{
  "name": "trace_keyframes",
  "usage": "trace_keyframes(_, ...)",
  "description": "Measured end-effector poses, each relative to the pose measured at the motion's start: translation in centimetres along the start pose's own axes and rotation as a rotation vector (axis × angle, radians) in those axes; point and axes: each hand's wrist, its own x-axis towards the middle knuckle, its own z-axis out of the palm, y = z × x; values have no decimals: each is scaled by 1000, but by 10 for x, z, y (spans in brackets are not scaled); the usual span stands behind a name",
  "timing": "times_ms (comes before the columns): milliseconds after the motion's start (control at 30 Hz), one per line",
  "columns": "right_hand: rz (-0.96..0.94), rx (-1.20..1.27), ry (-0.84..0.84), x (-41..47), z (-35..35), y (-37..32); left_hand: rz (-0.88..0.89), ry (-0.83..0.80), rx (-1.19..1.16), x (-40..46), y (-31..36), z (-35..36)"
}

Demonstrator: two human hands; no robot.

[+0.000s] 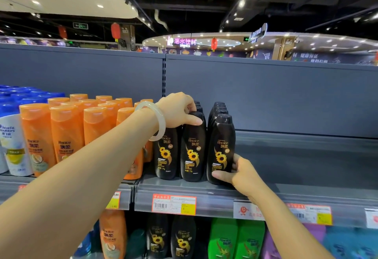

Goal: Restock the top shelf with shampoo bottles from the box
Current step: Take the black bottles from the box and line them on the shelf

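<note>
Orange shampoo bottles (pixel 67 131) crowd the left of the aisle beside blue-capped ones (pixel 12 103); red lanterns (pixel 115 30) and a lit drinks sign (pixel 185 42) hang beyond; green bottles (pixel 235 238) stand below.

The left hand (pixel 180 111) covers the caps and shoulders of the two black shampoo bottles (pixel 193 148) beneath it, and its fingertips are lost behind those caps. The right hand (pixel 242 173) hides the lower right corner of the front bottle (pixel 221 150) it grips. Behind each front bottle only the caps of the rows show. Left of the left hand, the forearm blocks part of the orange bottles (pixel 67 127). Below both hands, the price tags (pixel 174 204) are too blurred to read, and the lower-shelf bottles (pixel 223 240) are cut off by the bottom edge.
</note>
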Motion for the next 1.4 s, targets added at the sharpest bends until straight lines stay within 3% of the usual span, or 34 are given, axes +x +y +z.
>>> trace_keyframes(233, -16, -43, 9, 2, 1, 2, -4, 24, 29, -5, 2, 0)
trace_keyframes(467, -37, -142, 75, -1, 1, 7, -60, 210, -17, -30, -27, 0)
trace_keyframes(600, -60, -149, 125, -2, -1, 10, -82, 526, -262, -63, -30, 36)
trace_keyframes(667, -72, -158, 134, -2, 0, 10, -149, 597, -419, -83, -28, 68)
trace_keyframes(800, -68, -186, 122, -3, 3, 10, -365, 523, -485, -91, -29, 114)
trace_keyframes(1000, -93, -200, 109, -3, 3, 10, -502, 441, -482, -78, -37, 129)
trace_keyframes(1267, -81, -154, 67, -1, 2, 10, -456, 430, -407, -80, -49, 133)
trace_keyframes(1400, -79, -158, 63, -1, 2, 10, -427, 361, -541, -79, -57, 127)
